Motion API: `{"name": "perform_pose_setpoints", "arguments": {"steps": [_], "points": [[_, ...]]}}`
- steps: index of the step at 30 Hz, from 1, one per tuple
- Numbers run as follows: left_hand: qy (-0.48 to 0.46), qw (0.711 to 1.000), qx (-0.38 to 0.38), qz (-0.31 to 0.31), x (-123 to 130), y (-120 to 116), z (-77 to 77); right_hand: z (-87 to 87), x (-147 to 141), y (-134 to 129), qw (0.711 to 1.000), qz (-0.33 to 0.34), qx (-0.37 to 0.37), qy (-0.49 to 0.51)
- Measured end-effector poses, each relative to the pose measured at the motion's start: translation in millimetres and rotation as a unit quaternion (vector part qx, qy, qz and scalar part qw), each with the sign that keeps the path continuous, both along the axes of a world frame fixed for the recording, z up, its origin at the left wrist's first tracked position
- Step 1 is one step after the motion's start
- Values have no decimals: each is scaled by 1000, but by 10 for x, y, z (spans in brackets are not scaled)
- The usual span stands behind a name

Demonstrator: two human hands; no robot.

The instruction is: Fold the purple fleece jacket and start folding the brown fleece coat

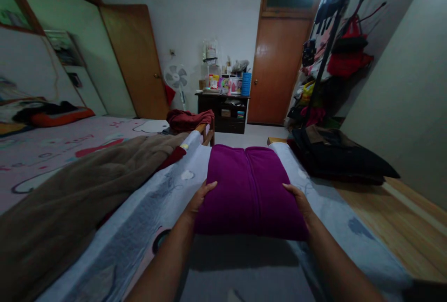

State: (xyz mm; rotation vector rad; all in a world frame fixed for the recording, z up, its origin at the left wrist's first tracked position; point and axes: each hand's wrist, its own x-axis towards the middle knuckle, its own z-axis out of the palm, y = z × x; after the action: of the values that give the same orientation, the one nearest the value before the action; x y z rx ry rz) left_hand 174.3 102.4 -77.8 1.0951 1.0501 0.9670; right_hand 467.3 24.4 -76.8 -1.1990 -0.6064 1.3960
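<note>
A purple garment (230,190), folded into a rough rectangle with a seam or zip line down its middle, is held over the pale blue patterned bed sheet (167,199). My left hand (203,195) grips its left edge, thumb on top and the other fingers hidden beneath. On the right edge, my right hand (298,198) holds it in the same way, its fingers also mostly out of sight under the cloth. The garment's near edge casts a shadow on the sheet below.
Dark folded clothes (335,153) are stacked on the right, beside wooden boards (394,218). A brown blanket (91,185) lies along the left. Beyond the bed stand a reddish cloth (190,119) on a wooden post, a fan (177,78) and a dark cabinet (228,123).
</note>
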Motion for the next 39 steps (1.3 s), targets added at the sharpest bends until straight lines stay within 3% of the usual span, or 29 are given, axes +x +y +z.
{"name": "perform_pose_setpoints", "arguments": {"steps": [3, 7, 13, 15, 18, 21, 24, 26, 29, 31, 34, 39], "points": [[-32, 999, -7, -41, -162, -426, -34, -55, -128, -467, 998, -3, -28, 48], [-45, 999, -20, -24, -360, -893, -85, -104, -284, -940, 997, -7, -37, 69], [-70, 993, -71, -56, -574, -1240, -293, -217, -472, -1263, 996, 10, -71, 46], [-22, 997, -51, -61, -642, -1256, -375, -297, -486, -1306, 998, -3, -60, -18], [154, 988, 10, -20, -715, -1233, -393, -401, -437, -1335, 986, -43, -50, -152], [365, 921, 135, 32, -650, -1228, -232, -386, -377, -1291, 935, -101, -30, -338], [466, 837, 287, 14, -370, -1279, 24, -229, -463, -1144, 840, -117, 60, -527], [491, 808, 326, -28, -109, -1328, 161, -97, -635, -1006, 779, -71, 113, -612], [511, 778, 353, -98, 229, -1369, 205, 21, -961, -808, 706, 27, 95, -701], [526, 765, 351, -126, 345, -1361, 123, 8, -1128, -719, 680, 89, 59, -726], [545, 764, 317, -134, 367, -1323, -64, -108, -1229, -666, 665, 154, 31, -730], [553, 770, 292, -123, 335, -1307, -191, -272, -1201, -669, 655, 169, 35, -736]]}}
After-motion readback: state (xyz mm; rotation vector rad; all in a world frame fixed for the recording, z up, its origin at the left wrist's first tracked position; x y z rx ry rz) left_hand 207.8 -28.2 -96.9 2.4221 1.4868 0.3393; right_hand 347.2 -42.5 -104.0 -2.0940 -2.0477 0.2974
